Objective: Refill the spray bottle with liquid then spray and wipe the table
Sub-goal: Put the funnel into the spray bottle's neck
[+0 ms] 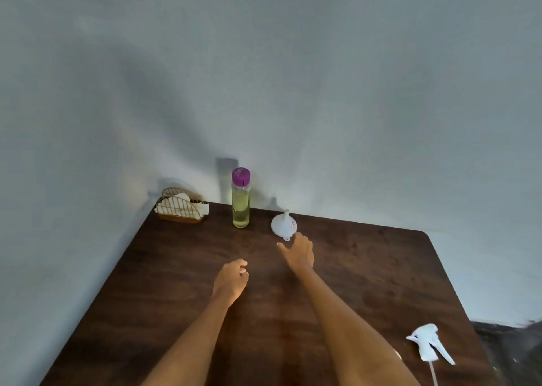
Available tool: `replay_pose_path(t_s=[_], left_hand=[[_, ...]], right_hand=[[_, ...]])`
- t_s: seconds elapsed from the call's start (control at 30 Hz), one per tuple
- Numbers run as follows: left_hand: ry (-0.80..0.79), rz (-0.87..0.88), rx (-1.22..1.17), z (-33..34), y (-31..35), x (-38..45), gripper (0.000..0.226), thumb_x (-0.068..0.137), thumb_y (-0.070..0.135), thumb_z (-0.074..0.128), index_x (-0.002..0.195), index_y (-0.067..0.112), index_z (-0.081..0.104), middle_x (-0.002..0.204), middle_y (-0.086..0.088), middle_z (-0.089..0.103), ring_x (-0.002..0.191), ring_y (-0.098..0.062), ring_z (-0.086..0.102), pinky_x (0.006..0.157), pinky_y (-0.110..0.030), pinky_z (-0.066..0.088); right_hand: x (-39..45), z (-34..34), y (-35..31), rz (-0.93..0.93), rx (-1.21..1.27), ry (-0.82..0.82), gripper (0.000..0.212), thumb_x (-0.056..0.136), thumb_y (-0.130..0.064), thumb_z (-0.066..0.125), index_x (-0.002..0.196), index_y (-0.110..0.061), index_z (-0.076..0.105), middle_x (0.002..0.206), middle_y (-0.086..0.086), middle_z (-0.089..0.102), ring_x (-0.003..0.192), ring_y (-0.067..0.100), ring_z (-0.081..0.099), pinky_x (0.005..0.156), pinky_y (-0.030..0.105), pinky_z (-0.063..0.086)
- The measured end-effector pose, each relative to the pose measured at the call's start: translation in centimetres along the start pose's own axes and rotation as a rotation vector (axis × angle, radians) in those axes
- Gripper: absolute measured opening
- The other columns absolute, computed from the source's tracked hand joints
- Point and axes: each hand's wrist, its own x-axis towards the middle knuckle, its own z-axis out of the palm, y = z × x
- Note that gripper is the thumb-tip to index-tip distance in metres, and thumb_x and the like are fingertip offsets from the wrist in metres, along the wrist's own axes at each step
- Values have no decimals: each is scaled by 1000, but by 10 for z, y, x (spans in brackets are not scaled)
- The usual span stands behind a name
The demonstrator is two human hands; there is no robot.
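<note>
Right hand (297,252), grip released, nears the white plastic funnel (284,225); left hand (231,280) loosely curled, empty. A careless reach may topple the purple-capped bottle (241,199) at ten o'clock.

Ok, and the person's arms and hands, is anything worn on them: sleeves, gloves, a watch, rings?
Nothing worn that shows. Both forearms are bare from the bottom edge of the head view up to the wrists, with no sleeve in sight. The left hand and right hand are ungloved, and no watch, bracelet or ring shows, though the picture is too soft to rule out a thin ring.
</note>
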Motion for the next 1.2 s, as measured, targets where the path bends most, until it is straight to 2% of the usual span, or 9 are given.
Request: replay_pose_path(t_s=[0.27, 0.43, 0.53, 0.67, 0.77, 0.87, 0.97, 1.1, 1.2], left_hand=[[4, 180, 58, -3, 15, 91, 34, 96, 19, 47, 129, 20, 54, 117, 1, 67, 107, -13, 63, 90, -29, 52], [-63, 310, 134, 5, 9, 93, 34, 97, 19, 45, 130, 21, 54, 118, 1, 67, 107, -12, 63, 91, -28, 52], [-44, 294, 75, 6, 11, 84, 35, 96, 16, 47, 130, 19, 54, 122, 2, 65, 110, -11, 62, 92, -25, 50], [-23, 38, -242, 7, 16, 62, 34, 95, 17, 49, 129, 12, 55, 119, -6, 66, 103, -19, 65, 88, -31, 53], [-158, -343, -702, 3, 34, 24, 36, 99, 26, 44, 125, 2, 53, 116, -15, 65, 91, -27, 64, 69, -32, 52], [-340, -520, -1027, 2, 48, -24, 41, 100, 33, 40, 122, 0, 52, 119, -17, 64, 94, -31, 64, 73, -38, 54], [-359, -558, -1260, 6, 53, -68, 27, 98, 16, 46, 115, -3, 56, 98, -18, 67, 83, -28, 67, 63, -38, 59], [-202, -563, -1316, 19, 52, -122, 26, 90, -4, 55, 115, -10, 58, 91, -22, 64, 68, -23, 67, 48, -27, 58], [29, -587, -1226, 24, 43, -155, 29, 82, -10, 62, 111, -8, 60, 108, -25, 65, 76, -29, 67, 63, -32, 58]], right_hand=[[101, 37, -8, 90, -27, 85, 97, 72, -44, 74, 145, -10, 19, 140, 10, 42, 127, 30, 34, 100, 38, 39], [111, 49, -10, 83, -136, 72, 103, 68, -39, 77, 144, -9, 15, 136, 12, 44, 125, 30, 35, 99, 36, 38], [98, 44, -13, 112, -33, 83, 105, 65, -39, 77, 144, -7, 16, 138, 13, 43, 126, 32, 34, 101, 38, 36], [61, 32, -18, 316, 592, 34, 103, 66, -33, 81, 144, -8, 19, 139, 13, 43, 128, 31, 38, 101, 39, 43], [15, 25, -15, 412, 937, -61, 87, 67, -30, 82, 134, -4, 33, 126, 13, 54, 112, 26, 55, 78, 28, 48], [-38, 17, -5, 435, 982, -168, 72, 70, -34, 79, 124, -3, 43, 112, 12, 60, 97, 24, 58, 64, 25, 46], [-83, 16, 9, 454, 1079, -284, 82, 62, -41, 83, 124, -3, 46, 110, 16, 64, 89, 25, 66, 71, 33, 57], [-139, 5, 27, 423, 1170, -387, 84, 59, -39, 85, 125, 0, 49, 118, 17, 62, 91, 24, 64, 72, 33, 55], [-179, -8, 35, 402, 966, -463, 92, 65, -51, 78, 134, -6, 37, 132, 11, 51, 113, 24, 53, 85, 34, 50]])
